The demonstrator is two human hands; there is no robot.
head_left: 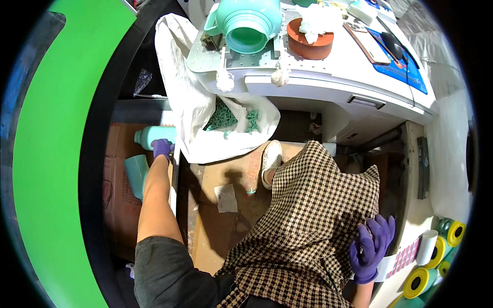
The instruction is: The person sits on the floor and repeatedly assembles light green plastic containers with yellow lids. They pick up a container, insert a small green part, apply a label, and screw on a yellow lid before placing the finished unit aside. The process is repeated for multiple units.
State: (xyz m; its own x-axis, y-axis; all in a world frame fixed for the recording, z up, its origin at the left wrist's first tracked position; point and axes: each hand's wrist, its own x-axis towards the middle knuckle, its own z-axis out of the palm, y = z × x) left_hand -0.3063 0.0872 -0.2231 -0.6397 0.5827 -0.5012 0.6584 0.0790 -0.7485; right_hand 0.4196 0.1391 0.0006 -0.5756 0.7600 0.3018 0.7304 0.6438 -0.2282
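Note:
At the left, my left hand (163, 148) in a purple glove reaches down into a cardboard-lined bin. Its fingers are closed over one end of a mint-green bottle (147, 136) lying on its side. A second mint-green piece (136, 176) lies just below it, partly hidden by my forearm. My right hand (371, 250), also in a purple glove, is raised by my right thigh. Its fingers are apart and loosely bent, with nothing visible in them. On the white workbench ahead, a mint-green handled jug (249, 23) lies with its open mouth toward me.
A white sack (187, 108) of green scraps hangs against the bench. On top are two padded rods (224, 79), a brown bowl (309, 45) with white cloth, a phone (366, 42) and a mouse (391, 45). Yellow-ringed green rolls (417, 282) lie lower right; a green panel (51, 154) borders the left.

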